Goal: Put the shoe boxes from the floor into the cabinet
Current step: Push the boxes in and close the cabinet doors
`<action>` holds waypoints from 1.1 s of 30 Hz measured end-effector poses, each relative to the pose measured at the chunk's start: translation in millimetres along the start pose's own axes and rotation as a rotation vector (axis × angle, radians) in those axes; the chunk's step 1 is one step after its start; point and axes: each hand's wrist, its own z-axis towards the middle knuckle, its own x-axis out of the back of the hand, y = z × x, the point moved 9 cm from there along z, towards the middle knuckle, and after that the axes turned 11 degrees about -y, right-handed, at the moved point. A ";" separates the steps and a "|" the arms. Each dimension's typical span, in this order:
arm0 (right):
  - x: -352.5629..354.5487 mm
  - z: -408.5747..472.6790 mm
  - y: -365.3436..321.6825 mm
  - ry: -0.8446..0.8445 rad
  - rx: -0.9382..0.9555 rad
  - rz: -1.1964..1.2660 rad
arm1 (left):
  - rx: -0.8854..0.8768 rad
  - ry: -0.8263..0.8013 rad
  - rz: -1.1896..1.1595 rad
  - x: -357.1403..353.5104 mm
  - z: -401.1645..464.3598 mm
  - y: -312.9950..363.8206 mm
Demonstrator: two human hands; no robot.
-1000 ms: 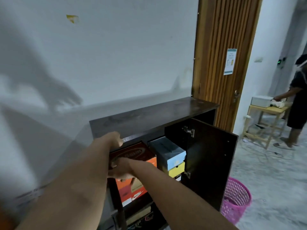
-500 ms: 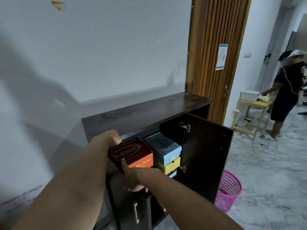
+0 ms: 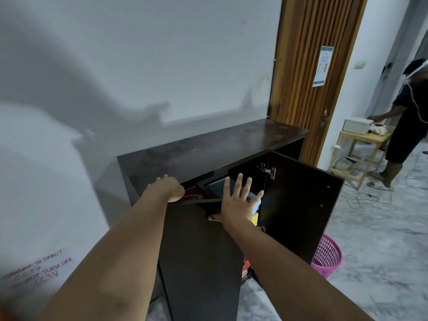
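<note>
Compared with the earlier frame, left cabinet door (image 3: 199, 251) is swinging nearly closed, hiding most boxes. Dark cabinet (image 3: 215, 149) is standing against the wall, right door (image 3: 301, 205) hanging open. Right hand (image 3: 236, 202), fingers spread, is pressing the left door's top corner. Left hand (image 3: 168, 187) is curling over the cabinet's top edge. Red shoe box (image 3: 195, 193) and blue shoe box (image 3: 217, 187) are sitting inside, just behind the hands.

The left door (image 3: 199, 251) hides most shoe boxes (image 3: 215, 187).

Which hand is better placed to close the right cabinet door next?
Probably the right hand: it is open, nearest the open right door. The left hand rests on the cabinet top's edge, farther away.
</note>
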 end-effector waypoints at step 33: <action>34.8 133.7 123.2 -0.135 0.117 0.500 | -0.019 0.139 0.138 -0.8 44.3 127.7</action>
